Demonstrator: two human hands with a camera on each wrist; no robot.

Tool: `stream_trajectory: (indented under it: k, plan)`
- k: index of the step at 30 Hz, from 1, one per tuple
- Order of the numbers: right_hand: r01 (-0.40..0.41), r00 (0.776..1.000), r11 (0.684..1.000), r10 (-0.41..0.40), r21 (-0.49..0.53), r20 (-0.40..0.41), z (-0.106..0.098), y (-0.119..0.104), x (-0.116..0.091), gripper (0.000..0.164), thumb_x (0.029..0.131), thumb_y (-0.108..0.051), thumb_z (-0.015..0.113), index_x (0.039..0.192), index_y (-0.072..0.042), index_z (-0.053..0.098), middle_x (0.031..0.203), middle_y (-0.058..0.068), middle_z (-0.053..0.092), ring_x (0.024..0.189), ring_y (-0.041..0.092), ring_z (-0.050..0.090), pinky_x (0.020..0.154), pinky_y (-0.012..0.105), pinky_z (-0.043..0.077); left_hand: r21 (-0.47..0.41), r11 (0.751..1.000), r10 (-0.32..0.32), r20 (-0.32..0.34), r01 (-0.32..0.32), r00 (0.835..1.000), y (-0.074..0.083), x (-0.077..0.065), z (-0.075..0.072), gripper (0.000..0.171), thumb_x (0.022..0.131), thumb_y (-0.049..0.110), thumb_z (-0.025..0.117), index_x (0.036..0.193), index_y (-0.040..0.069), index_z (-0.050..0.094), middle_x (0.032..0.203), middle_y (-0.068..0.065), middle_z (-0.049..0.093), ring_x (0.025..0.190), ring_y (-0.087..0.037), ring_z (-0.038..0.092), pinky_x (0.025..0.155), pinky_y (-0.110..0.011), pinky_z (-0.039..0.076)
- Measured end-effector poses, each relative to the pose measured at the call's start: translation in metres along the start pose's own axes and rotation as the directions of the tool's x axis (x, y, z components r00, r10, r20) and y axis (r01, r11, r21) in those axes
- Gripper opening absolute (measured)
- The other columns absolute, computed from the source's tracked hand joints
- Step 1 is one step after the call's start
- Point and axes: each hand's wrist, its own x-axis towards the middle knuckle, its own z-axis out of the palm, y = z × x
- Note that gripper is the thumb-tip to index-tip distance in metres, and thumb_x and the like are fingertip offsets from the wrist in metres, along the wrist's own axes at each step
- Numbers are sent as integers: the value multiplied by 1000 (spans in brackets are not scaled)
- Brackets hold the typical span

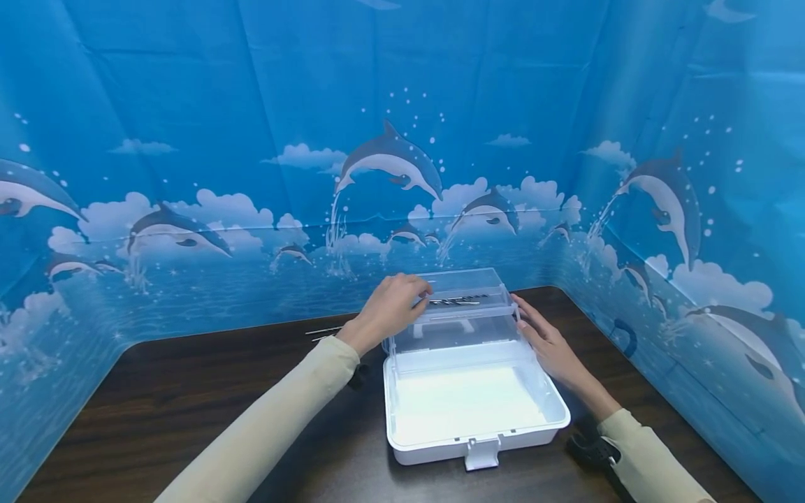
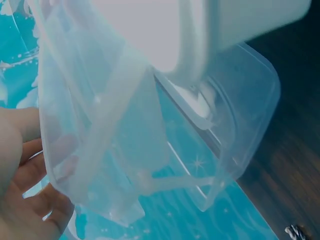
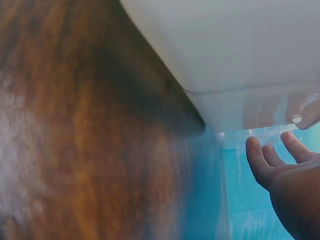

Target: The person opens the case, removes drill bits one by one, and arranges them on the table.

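Drill bits (image 1: 462, 301) in clear tray (image 1: 492, 311), far side of white box (image 1: 434, 455); left hand (image 1: 391, 311) beside them, pinching or not I can't tell, right hand (image 1: 556, 353) spread at tray's right end, likely steadying it.

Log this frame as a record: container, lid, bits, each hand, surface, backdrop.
container: white box, open, latch at front undone
lid: clear lid, raised at the box's back
bits in lid: several drill bits, exact count unclear
bits on table: thin bits, beyond the left forearm
left hand: at the lid's left end, grip unclear
right hand: beside the lid's right end, fingers extended
surface: dark wood-grain table
backdrop: blue dolphin-print curtain
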Motion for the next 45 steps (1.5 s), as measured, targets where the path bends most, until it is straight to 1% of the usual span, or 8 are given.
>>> stream_trajectory:
  k: [3,5,9,15,19,25,36,45]
  plan:
    - [3,1000,1000,-3,-4,4,0,3,1,55,112,-17,40,164,-11,21,162,27,24,143,55,23,98,80,26,-11,999,31,32,-31,999,3,3,0,23,104,14,59,122,13,74,118,-1,71,105,-20,65,90,-37,52]
    - [-4,1000,1000,4,7,-3,1,10,4,55,112,-17,41,164,-12,22,162,25,24,145,53,22,100,79,25,-27,999,31,54,-30,998,5,5,1,24,105,13,58,123,12,74,118,-2,71,101,-18,67,81,-33,53]
    - [-3,1000,1000,4,8,-11,1,30,10,56,112,-21,41,165,-20,22,164,21,23,146,51,22,100,78,26,-77,997,4,94,3,996,6,7,0,25,105,11,58,125,12,73,118,-2,71,93,-14,67,70,-28,51]
    - [12,1000,1000,-12,21,-14,-2,39,13,56,112,-28,44,164,-27,25,165,15,24,147,48,22,100,77,27,-174,983,-44,132,67,990,6,8,-2,24,104,10,61,125,12,73,117,-3,70,93,-13,66,72,-28,52]
    - [8,1000,1000,-7,27,-11,-1,29,10,56,112,-27,44,164,-25,24,165,17,24,147,48,22,100,77,27,-194,976,-68,162,99,984,5,10,-5,23,103,11,64,123,13,74,114,-2,71,91,-12,66,70,-28,52]
    - [-14,1000,999,13,47,2,0,1,1,56,112,-19,43,164,-13,23,164,22,22,146,52,21,101,76,26,-169,978,-84,197,118,977,7,13,-6,21,100,14,69,119,15,76,107,0,71,93,-13,66,75,-30,53]
    - [-10,1000,999,10,48,4,-1,-1,1,55,111,-18,44,163,-11,24,163,23,23,146,51,21,101,76,27,-89,990,-91,205,111,975,11,20,-1,14,98,20,72,110,18,80,100,3,74,88,-12,67,76,-32,55]
    - [-12,1000,999,12,40,1,-1,2,2,55,112,-17,43,163,-11,23,163,24,23,146,52,21,101,76,27,-109,986,-105,209,130,972,11,22,1,11,97,19,73,105,19,81,96,5,73,84,-9,66,76,-31,55]
